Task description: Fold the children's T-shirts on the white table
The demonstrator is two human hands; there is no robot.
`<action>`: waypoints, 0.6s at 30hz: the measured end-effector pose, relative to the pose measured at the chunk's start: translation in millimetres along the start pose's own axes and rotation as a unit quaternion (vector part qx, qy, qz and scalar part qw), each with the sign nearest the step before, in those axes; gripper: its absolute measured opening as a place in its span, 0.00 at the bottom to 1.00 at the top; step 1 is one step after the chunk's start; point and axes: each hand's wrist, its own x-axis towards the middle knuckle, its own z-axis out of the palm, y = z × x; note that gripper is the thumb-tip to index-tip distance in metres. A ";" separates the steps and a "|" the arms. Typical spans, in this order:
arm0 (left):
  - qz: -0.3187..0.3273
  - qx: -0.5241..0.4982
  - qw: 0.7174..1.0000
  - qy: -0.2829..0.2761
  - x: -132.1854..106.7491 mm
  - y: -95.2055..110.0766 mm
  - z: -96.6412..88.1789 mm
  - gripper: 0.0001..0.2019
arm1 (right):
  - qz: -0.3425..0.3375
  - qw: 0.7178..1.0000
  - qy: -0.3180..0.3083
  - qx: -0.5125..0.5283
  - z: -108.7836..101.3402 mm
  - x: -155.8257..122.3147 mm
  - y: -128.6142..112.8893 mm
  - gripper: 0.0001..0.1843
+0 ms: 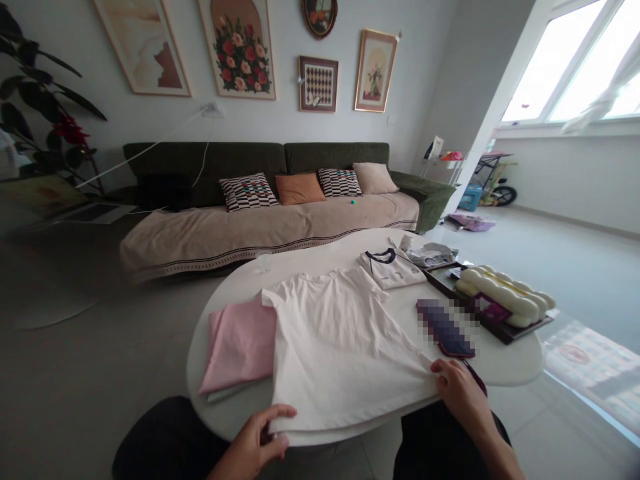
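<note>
A white T-shirt [335, 347] lies spread out on the white oval table [225, 290], its collar toward the sofa and its hem toward me. At the near left corner of the hem, my left hand [257, 437] pinches the cloth between thumb and fingers. My right hand [457, 387] grips the hem's right corner. Pink folded cloth [240, 347] lies partly under the shirt's left side. Beyond the right sleeve is a folded white shirt with a dark collar [393, 268]. A dark, partly blurred-out object [445, 330] lies just past my right hand.
A dark tray [505, 330] at the table's right holds a pale, lobed cushion-like thing [505, 293]. Behind it sits a crumpled silvery packet [433, 253]. Across the floor stands a green sofa [335, 157] with several cushions. A laptop [95, 212] is at the left.
</note>
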 end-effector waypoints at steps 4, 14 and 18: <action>0.011 0.093 0.993 -0.064 8.6 0.9 -19.0 0.19 | -0.038 0.998 0.012 -0.058 -1.8 4.2 -6.6 0.15; 0.072 0.458 0.833 0.302 120.3 -5.7 -81.0 0.22 | -0.142 0.977 -0.153 0.034 61.2 0.8 -168.1 0.26; 0.008 0.501 0.816 0.288 112.9 -24.4 -96.2 0.25 | -0.124 0.979 -0.164 -0.005 75.2 -2.4 -174.9 0.28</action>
